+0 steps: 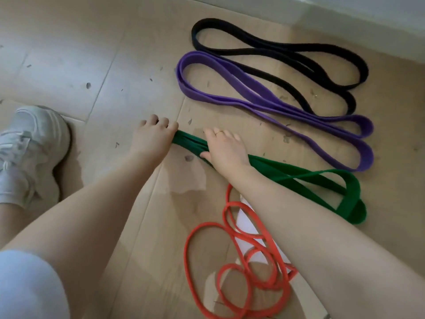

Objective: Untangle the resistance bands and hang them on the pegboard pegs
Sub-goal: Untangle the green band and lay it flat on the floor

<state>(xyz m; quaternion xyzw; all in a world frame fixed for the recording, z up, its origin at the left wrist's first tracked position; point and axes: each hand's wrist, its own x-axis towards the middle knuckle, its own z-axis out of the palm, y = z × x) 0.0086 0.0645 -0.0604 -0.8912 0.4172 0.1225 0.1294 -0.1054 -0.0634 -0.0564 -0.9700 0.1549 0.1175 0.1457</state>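
Head view, looking down at a pale wood-look floor (80, 54) with flattened brown cardboard (264, 134) laid over much of it. Four resistance bands lie on the cardboard.

At about 1 o'clock, a black band (317, 63) lies in long folded loops. Just beside it, toward the centre, a purple band (253, 90) is folded the same way, its loops running from 12 o'clock out toward 3 o'clock. The two sit close together; whether they touch cannot be told.

Across the centre runs a green band (299, 178), stretching from the middle out to 4 o'clock, where its strands cross and end in a wide loop.

The left hand (154, 134), at about 9 o'clock from the centre, has its fingers curled round the near end of the green band, gripping it. The right hand (225, 148) lies on the same band just beside the left, fingers fairly straight and pressing down, thumb tucked at the band's lower edge (a thin ring shows on one finger).

At 6 o'clock a thin red band (230, 249) lies in a loose tangle of overlapping coils, partly under the right forearm, with a white sheet (246, 224) beneath it.

At 9 o'clock a white sneaker (30, 153) rests on the floor.
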